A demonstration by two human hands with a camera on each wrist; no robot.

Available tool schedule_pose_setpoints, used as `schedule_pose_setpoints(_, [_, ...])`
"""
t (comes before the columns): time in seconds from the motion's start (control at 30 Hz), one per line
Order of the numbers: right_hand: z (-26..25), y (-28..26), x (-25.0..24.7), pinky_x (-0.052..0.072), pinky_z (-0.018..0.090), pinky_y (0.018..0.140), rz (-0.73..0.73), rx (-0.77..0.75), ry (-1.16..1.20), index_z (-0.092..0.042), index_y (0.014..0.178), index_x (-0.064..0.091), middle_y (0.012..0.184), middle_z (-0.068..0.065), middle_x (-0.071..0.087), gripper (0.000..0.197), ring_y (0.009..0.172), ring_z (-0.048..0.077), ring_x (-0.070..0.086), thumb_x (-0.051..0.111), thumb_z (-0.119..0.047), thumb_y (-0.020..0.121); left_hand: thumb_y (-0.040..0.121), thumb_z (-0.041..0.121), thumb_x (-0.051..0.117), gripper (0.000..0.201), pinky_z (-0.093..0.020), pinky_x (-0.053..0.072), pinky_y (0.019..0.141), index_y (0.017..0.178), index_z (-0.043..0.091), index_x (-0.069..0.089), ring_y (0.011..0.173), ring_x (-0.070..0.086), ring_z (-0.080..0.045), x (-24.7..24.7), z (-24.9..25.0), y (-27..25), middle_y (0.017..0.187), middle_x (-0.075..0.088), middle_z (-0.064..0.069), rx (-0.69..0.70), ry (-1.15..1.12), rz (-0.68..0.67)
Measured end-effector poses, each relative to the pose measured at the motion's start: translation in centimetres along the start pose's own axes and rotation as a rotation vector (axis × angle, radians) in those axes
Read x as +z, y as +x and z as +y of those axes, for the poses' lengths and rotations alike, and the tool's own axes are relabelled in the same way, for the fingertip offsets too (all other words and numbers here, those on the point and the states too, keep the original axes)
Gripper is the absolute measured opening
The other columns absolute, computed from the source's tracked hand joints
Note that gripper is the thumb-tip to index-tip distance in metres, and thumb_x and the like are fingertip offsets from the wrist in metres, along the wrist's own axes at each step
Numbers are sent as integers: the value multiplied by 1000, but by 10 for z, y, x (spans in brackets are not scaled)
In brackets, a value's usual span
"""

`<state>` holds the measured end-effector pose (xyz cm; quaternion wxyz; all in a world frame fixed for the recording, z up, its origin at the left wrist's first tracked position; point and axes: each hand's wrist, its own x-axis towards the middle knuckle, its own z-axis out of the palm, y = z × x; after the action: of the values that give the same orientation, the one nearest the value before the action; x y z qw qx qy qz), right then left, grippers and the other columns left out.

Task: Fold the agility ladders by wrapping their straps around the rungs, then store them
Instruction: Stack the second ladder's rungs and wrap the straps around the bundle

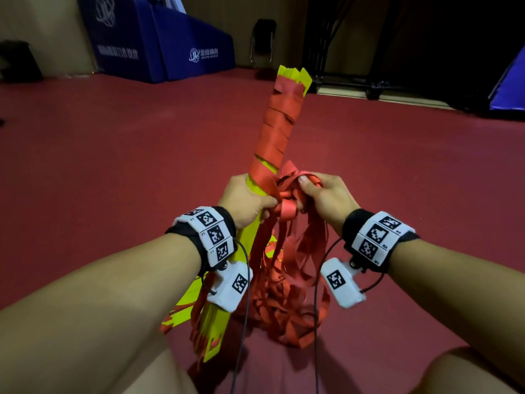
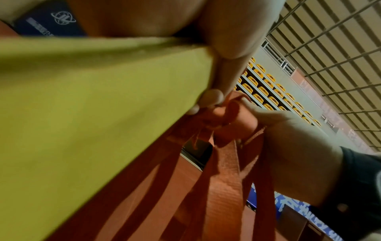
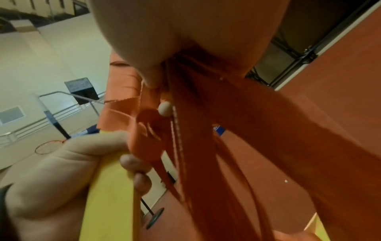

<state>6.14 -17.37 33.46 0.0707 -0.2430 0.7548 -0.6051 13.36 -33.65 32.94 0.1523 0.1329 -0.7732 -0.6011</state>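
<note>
Nearest, at the bottom of the head view, two bare forearms reach up the frame, each with a wrist band of black-and-white markers and a small white camera box hanging under it. Just above them, at the frame's centre, the left hand [image 1: 244, 200] is wrapped around the bundle of yellow rungs [image 1: 252, 186], fingers curled over its right edge; the left wrist view shows those fingertips [image 2: 212, 97] pressed against the yellow edge where the red webbing begins. Beside it, touching, the right hand [image 1: 324, 194] clenches a gathered bunch of red straps [image 1: 292, 251], its thumb lying over the top of the loops. The right wrist view shows the webbing running out from under the palm, with the other hand's fingertips [image 3: 128, 160] on the yellow edge at lower left.

Below the hands, the loose straps hang in long loops and pile on the dark red floor [image 1: 113, 166] between the forearms, and the lower ends of the yellow rungs fan out toward lower left. Above the hands, the bundle rises tilted toward upper right, its upper part wound round with red strap, yellow tips showing at the top.

Farther off, blue padded mats [image 1: 159, 44] stand at upper left, and a dark folding chair [image 1: 262, 41] sits against the wall at top centre.
</note>
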Motion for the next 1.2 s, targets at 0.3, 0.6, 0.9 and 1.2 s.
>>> schedule_pose_setpoints(0.3, [5, 8, -2, 42, 29, 62, 128, 82, -8, -2, 75, 69, 71, 8, 62, 41, 63, 16, 53, 53, -28, 102, 71, 3, 79, 17, -28, 48, 50, 68, 12, 65, 38, 55, -15, -6, 2, 1, 50, 60, -2, -51, -39, 123])
schedule_pose_setpoints(0.6, [-3, 6, 5, 50, 28, 53, 149, 198, 331, -8, 70, 55, 59, 6, 60, 38, 48, 17, 56, 47, -20, 105, 53, 32, 93, 40, -45, 58, 86, 83, 14, 75, 73, 68, -18, 3, -3, -8, 84, 78, -5, -85, 69, -46])
schedule_pose_setpoints(0.9, [-7, 17, -19, 24, 14, 34, 336, 270, 520, -10, 66, 52, 48, 1, 54, 37, 33, 12, 42, 47, -18, 102, 68, 11, 88, 29, -29, 47, 59, 68, 13, 60, 60, 52, -20, -5, -8, -1, 63, 57, 0, -178, 237, 40])
schedule_pose_setpoints(1.2, [6, 8, -7, 44, 33, 54, 112, 337, -75, -7, 63, 56, 61, 13, 56, 29, 51, 26, 50, 45, 0, 88, 76, 13, 82, 11, -29, 50, 71, 80, 12, 72, 72, 63, -20, 0, -6, 5, 79, 69, -4, -155, 112, 77])
